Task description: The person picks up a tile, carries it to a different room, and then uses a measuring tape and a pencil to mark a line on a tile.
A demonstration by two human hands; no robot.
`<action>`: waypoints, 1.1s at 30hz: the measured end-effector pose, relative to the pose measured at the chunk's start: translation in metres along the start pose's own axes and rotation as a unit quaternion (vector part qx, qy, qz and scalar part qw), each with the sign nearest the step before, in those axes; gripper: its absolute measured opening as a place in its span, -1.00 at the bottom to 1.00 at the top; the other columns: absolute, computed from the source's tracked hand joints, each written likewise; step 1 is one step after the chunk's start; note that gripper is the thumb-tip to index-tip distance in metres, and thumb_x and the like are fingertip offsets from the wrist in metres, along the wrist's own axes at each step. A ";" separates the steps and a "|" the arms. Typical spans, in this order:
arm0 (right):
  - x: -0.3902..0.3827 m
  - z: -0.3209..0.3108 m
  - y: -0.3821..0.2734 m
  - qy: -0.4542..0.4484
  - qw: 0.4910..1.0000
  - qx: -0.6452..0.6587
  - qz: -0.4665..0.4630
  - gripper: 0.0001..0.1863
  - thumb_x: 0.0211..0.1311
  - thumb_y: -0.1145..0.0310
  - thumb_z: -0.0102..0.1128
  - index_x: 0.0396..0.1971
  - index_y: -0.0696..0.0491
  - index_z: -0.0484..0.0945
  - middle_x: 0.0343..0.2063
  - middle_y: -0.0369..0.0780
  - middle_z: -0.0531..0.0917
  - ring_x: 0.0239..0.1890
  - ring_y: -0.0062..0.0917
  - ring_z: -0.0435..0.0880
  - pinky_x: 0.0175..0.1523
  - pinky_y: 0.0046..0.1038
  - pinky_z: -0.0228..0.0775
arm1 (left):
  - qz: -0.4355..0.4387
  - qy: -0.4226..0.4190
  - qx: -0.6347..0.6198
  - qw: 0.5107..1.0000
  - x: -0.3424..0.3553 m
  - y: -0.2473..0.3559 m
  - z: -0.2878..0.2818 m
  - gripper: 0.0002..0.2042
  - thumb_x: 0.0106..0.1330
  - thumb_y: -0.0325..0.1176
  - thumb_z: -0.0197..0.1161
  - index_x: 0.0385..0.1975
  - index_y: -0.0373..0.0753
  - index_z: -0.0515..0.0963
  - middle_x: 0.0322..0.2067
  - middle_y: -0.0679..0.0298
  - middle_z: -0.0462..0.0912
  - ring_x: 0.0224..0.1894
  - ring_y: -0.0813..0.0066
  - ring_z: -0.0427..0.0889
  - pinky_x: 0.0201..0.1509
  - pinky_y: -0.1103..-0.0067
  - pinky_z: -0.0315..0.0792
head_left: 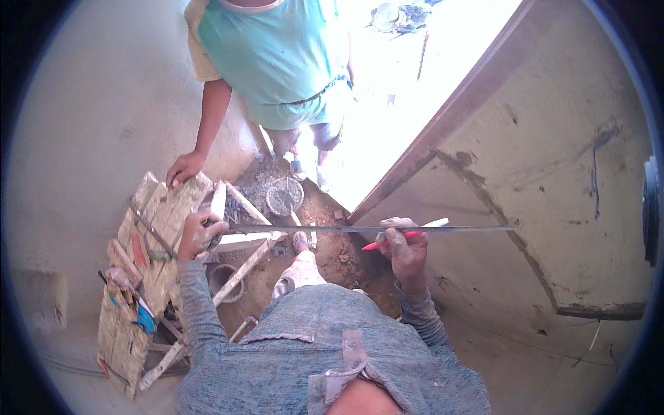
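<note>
- Pale walls [131, 90] enclose a narrow work area; a bright doorway [394, 117] opens at the top, bordered by a reddish-brown frame [456, 90].
- Left hand [199, 235]: fingers curled closed on the left end of a long thin grey strip [318, 228].
- Right hand [407, 256]: fingers pinched around a red-and-white marker [375, 245], red tip toward the left. The strip passes at these fingers; whether they also grip it cannot be confirmed.
- Strip position: roughly level across the view, in front of the torso, spanning from the left hand past the right hand. Its right end overlaps the dark broken edge of the right wall [560, 138]; contact cannot be determined.
- Moving room: brown floor [332, 266] shows between the wooden bench [162, 214] and the right wall, with rubble scattered on it. The left hand is near the bench's right edge.
- Containers: one round bucket [285, 196] stands beyond the strip, greyish inside; a second bucket [226, 283] stands beside the bench frame, contents not discernible.
- Bench top: a dark bar [153, 229] lies on the boards, with a blue item [145, 320] among mixed tools.
- Co-worker in a teal shirt [277, 55]: one hand rests on the bench's far edge.
</note>
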State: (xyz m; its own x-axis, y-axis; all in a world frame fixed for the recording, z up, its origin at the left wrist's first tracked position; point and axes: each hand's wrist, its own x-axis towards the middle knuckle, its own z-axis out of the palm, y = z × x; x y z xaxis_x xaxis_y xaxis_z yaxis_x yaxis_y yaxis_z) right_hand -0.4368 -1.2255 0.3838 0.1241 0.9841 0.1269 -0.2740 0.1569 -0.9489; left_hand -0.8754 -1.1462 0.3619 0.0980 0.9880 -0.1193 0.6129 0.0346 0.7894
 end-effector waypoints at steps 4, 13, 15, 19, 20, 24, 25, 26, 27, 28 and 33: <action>0.072 0.057 0.005 -0.075 0.996 -0.005 -0.053 -0.85 0.32 0.55 0.11 -0.18 0.21 0.60 -0.50 -0.20 0.59 -0.54 -0.64 0.49 -0.46 -0.60 0.31 | -0.054 0.041 -0.051 0.996 0.034 -0.025 -0.046 -0.90 0.06 -0.48 0.38 -0.53 -0.35 0.59 -0.62 0.41 0.50 -0.52 0.71 0.43 -0.43 0.65 0.30; 0.224 0.139 0.016 -0.119 0.988 0.021 -0.096 -0.85 0.29 0.52 0.17 -0.21 0.23 0.63 -0.45 -0.21 0.61 -0.46 -0.61 0.57 -0.38 -0.58 0.41 | -0.036 0.087 -0.113 0.989 0.096 -0.053 -0.110 -0.84 0.15 -0.40 0.37 -0.50 -0.34 0.56 -0.60 0.47 0.46 -0.53 0.70 0.34 -0.36 0.65 0.27; 0.245 0.149 0.021 -0.123 0.990 0.007 -0.066 -0.87 0.27 0.53 0.18 -0.24 0.24 0.63 -0.43 -0.21 0.62 -0.44 -0.59 0.59 -0.36 -0.57 0.43 | -0.104 0.073 -0.133 0.983 0.109 -0.053 -0.120 -0.81 0.14 -0.36 0.39 -0.51 -0.35 0.56 -0.60 0.46 0.47 -0.53 0.70 0.34 -0.25 0.64 0.35; 0.297 0.159 0.031 -0.148 0.988 0.012 -0.041 -0.85 0.27 0.47 0.22 -0.25 0.23 0.64 -0.49 -0.23 0.61 -0.46 -0.62 0.56 -0.39 -0.59 0.40 | -0.078 0.085 -0.115 0.987 0.140 -0.071 -0.124 -0.79 0.14 -0.35 0.39 -0.54 -0.37 0.56 -0.59 0.47 0.48 -0.53 0.71 0.34 0.18 0.53 0.33; 0.313 0.155 0.035 -0.148 0.988 0.005 -0.043 -0.84 0.28 0.45 0.22 -0.26 0.23 0.65 -0.50 -0.24 0.61 -0.47 -0.63 0.56 -0.39 -0.59 0.39 | -0.083 0.085 -0.127 0.985 0.148 -0.067 -0.124 -0.80 0.15 -0.37 0.38 -0.53 -0.36 0.56 -0.59 0.48 0.48 -0.53 0.71 0.34 0.06 0.56 0.34; 0.378 0.131 0.052 -0.144 0.989 0.021 -0.028 -0.79 0.28 0.34 0.25 -0.29 0.21 0.66 -0.58 -0.26 0.60 -0.53 -0.65 0.54 -0.44 -0.61 0.35 | -0.076 0.067 -0.185 0.977 0.189 -0.047 -0.099 -0.86 0.21 -0.43 0.35 -0.50 -0.32 0.55 -0.56 0.48 0.50 -0.52 0.74 0.35 -0.44 0.70 0.23; 0.394 0.124 0.056 -0.137 0.990 0.021 -0.031 -0.78 0.28 0.33 0.25 -0.30 0.21 0.66 -0.58 -0.26 0.60 -0.54 -0.65 0.54 -0.45 -0.61 0.35 | -0.088 0.065 -0.178 0.978 0.203 -0.046 -0.091 -0.87 0.22 -0.43 0.34 -0.50 -0.32 0.56 -0.55 0.47 0.51 -0.51 0.74 0.35 -0.43 0.70 0.24; 0.412 0.115 0.061 -0.121 0.992 0.023 -0.012 -0.75 0.26 0.29 0.27 -0.32 0.21 0.66 -0.60 -0.27 0.60 -0.56 -0.66 0.54 -0.47 -0.61 0.36 | -0.098 0.063 -0.169 0.979 0.218 -0.044 -0.082 -0.87 0.22 -0.43 0.34 -0.49 -0.32 0.56 -0.54 0.47 0.51 -0.51 0.74 0.36 -0.43 0.70 0.25; 0.429 0.109 0.060 -0.113 0.993 0.024 -0.011 -0.75 0.26 0.29 0.27 -0.32 0.21 0.66 -0.60 -0.27 0.60 -0.56 -0.66 0.55 -0.46 -0.61 0.36 | -0.104 0.061 -0.165 0.979 0.234 -0.043 -0.071 -0.87 0.22 -0.44 0.34 -0.49 -0.33 0.56 -0.53 0.46 0.52 -0.51 0.74 0.36 -0.42 0.70 0.27; 0.447 0.101 0.058 -0.102 0.994 0.025 -0.010 -0.75 0.26 0.29 0.27 -0.32 0.22 0.66 -0.60 -0.27 0.60 -0.56 -0.67 0.55 -0.46 -0.61 0.36 | -0.086 0.054 -0.164 0.981 0.252 -0.040 -0.058 -0.85 0.25 -0.39 0.34 -0.47 -0.32 0.58 -0.52 0.45 0.53 -0.49 0.72 0.39 -0.41 0.68 0.29; 0.548 0.048 0.065 -0.008 0.999 0.020 0.041 -0.76 0.23 0.29 0.28 -0.36 0.21 0.64 -0.58 -0.27 0.60 -0.61 -0.68 0.51 -0.52 -0.62 0.33 | -0.141 0.026 -0.243 0.959 0.342 -0.010 0.010 -0.82 0.29 -0.33 0.34 -0.42 -0.32 0.61 -0.51 0.42 0.55 -0.46 0.68 0.45 -0.40 0.66 0.34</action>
State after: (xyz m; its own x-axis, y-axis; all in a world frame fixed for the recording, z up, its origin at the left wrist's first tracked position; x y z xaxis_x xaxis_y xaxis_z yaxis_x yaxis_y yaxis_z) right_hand -0.4327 -0.6722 0.4061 0.0842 0.9949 0.0551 -0.3209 0.0794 -0.9438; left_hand -0.8405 -0.8097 0.3069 -0.0654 0.9345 -0.3499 0.1700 0.3559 0.9189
